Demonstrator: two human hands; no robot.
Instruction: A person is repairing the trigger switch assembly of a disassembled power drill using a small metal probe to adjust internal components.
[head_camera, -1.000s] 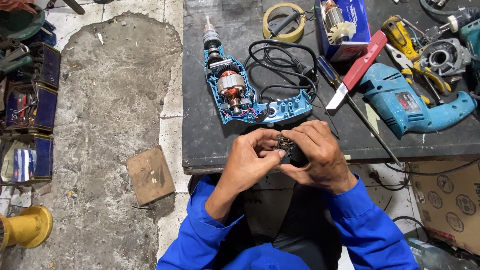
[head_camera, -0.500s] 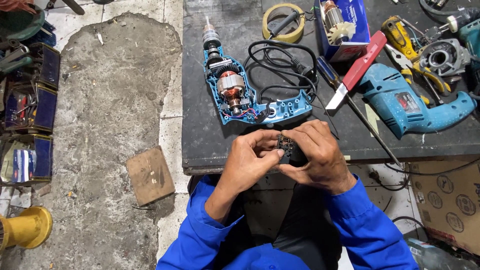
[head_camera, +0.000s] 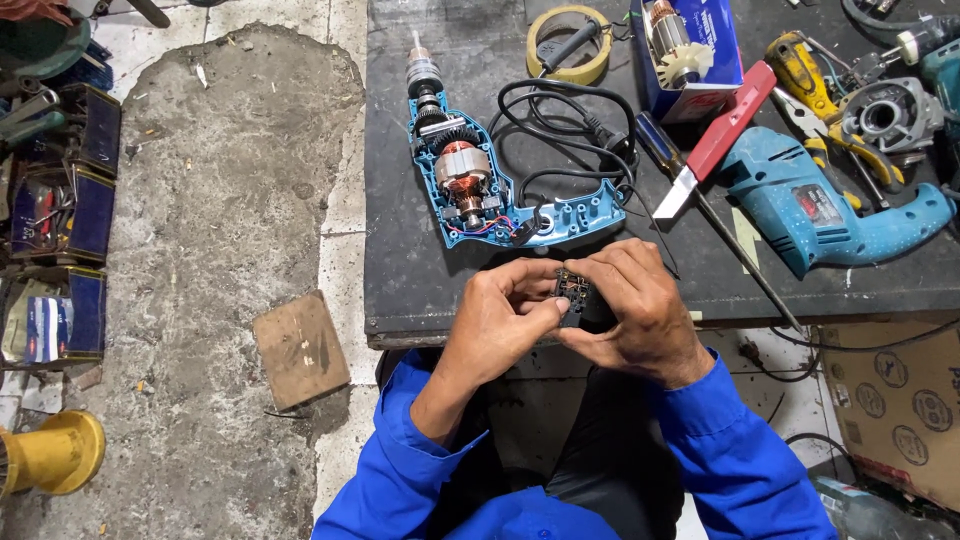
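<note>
Dark bench (head_camera: 420, 290), centre frame. Both my hands unmoved since a second ago: left hand (head_camera: 500, 315) fingers pinch, right hand (head_camera: 640, 310) fingers cradle small black switch (head_camera: 575, 298), below opened blue drill (head_camera: 480, 190). Work continuing.

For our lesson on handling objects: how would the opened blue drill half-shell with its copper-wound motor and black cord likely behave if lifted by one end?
The opened blue drill half-shell is probably stiff plastic, but heavy toward the copper-wound motor, so it may tip. The uncovered parts might fall out. The looped black cord looks floppy and would likely trail.
</note>
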